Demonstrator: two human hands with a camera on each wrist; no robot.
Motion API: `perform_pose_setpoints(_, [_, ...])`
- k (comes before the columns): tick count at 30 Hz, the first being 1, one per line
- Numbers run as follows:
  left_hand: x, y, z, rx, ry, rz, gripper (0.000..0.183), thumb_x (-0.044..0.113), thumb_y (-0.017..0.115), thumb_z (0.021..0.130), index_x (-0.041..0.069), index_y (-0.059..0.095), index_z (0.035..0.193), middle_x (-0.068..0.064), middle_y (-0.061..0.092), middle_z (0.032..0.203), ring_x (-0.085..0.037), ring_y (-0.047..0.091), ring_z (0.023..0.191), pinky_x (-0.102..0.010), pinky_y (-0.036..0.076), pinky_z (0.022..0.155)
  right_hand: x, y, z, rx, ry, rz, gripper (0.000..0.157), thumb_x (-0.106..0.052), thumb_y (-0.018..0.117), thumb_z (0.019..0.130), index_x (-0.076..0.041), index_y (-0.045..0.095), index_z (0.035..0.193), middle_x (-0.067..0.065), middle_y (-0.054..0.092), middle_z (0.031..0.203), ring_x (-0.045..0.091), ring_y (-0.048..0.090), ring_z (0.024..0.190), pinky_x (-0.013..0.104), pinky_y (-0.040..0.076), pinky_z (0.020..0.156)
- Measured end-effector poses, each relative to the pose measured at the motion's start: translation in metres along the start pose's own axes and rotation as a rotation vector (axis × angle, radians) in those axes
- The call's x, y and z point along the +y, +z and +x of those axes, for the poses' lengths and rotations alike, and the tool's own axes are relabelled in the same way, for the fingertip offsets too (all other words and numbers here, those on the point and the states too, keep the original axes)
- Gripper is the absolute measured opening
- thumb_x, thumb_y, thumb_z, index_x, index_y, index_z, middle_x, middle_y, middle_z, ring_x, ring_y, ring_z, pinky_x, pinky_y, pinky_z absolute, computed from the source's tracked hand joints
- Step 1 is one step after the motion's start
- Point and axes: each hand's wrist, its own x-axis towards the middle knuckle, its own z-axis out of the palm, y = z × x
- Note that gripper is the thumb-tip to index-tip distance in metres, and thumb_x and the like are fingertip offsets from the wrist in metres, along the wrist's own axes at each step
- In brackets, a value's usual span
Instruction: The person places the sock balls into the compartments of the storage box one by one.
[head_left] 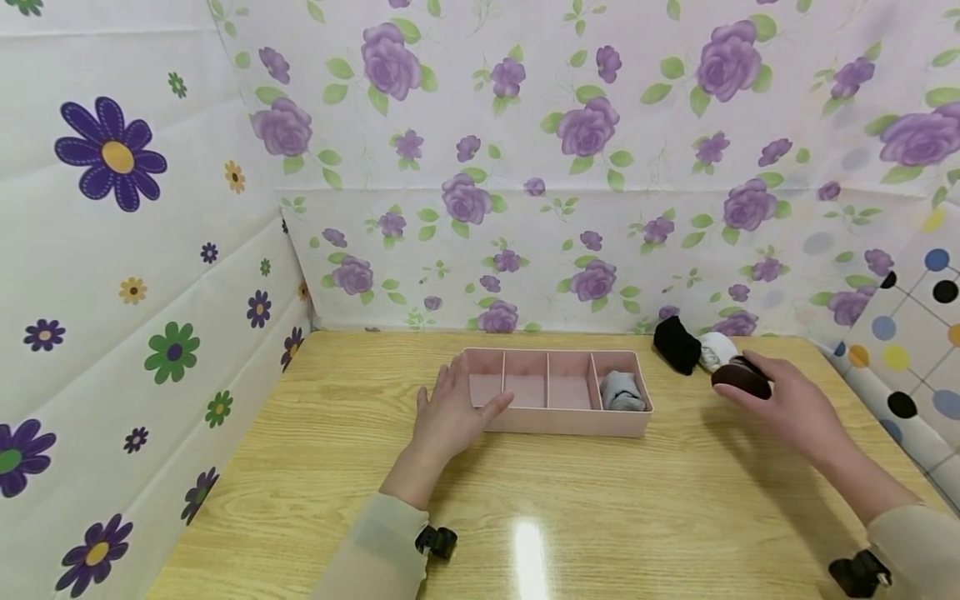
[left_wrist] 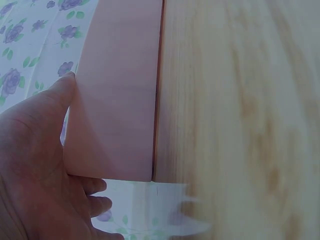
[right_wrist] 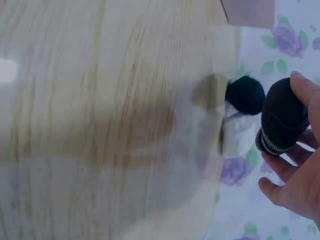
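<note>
A pink box (head_left: 562, 422) with a row of compartments sits on the table. Folded up in its rightmost compartment is a grey sock (head_left: 621, 392); the other compartments hold nothing. My left hand (head_left: 452, 418) rests at the box's left end, its thumb at the front rim and its fingers spread along the end wall. Off to the right, my right hand (head_left: 798, 410) grips a dark rolled sock (right_wrist: 282, 117) with a striped band, raised above the table. Just beyond it lie a black rolled sock (head_left: 677, 344) and a white rolled sock (head_left: 717, 350), side by side.
The wooden table (head_left: 300, 500) runs back to a flower-printed cloth wall (head_left: 465, 125). Another flowered cloth (head_left: 112, 292) hangs on the left, and a dotted cloth (head_left: 915, 358) stands on the right.
</note>
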Motion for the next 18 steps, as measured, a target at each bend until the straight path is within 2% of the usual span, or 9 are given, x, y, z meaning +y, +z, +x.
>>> perform_pose_setpoints(7, [0.0,0.001,0.001,0.006,0.006,-0.01,0.116,0.082,0.055,0.101,0.01,0.008,0.179,-0.012,0.017,0.184,-0.037,0.013,0.169,-0.076,0.011,0.128,-0.027,0.004,0.001,0.035,-0.06,0.016,0.097,-0.051,0.077,0.104,0.006,0.034,0.169,0.045,0.043,0.158,0.065,0.042,0.141,0.081,0.04,0.103])
perform_pose_setpoints(14, [-0.001,0.001,0.002,0.0,0.0,-0.021,0.115,0.08,0.056,0.102,0.009,0.009,0.179,-0.012,0.017,0.184,-0.039,0.015,0.169,-0.077,0.01,0.128,-0.055,0.008,0.004,0.026,-0.104,0.056,0.094,-0.05,0.077,0.104,0.004,0.037,0.169,0.042,0.042,0.161,0.063,0.044,0.142,0.079,0.043,0.102])
perform_pose_setpoints(18, [0.0,0.001,0.001,0.0,0.001,-0.016,0.116,0.082,0.055,0.101,0.009,0.01,0.179,-0.012,0.017,0.184,-0.038,0.014,0.169,-0.076,0.01,0.128,-0.07,0.011,0.007,0.011,-0.114,0.089,0.094,-0.053,0.077,0.103,-0.001,0.037,0.171,0.038,0.04,0.165,0.061,0.042,0.146,0.079,0.043,0.105])
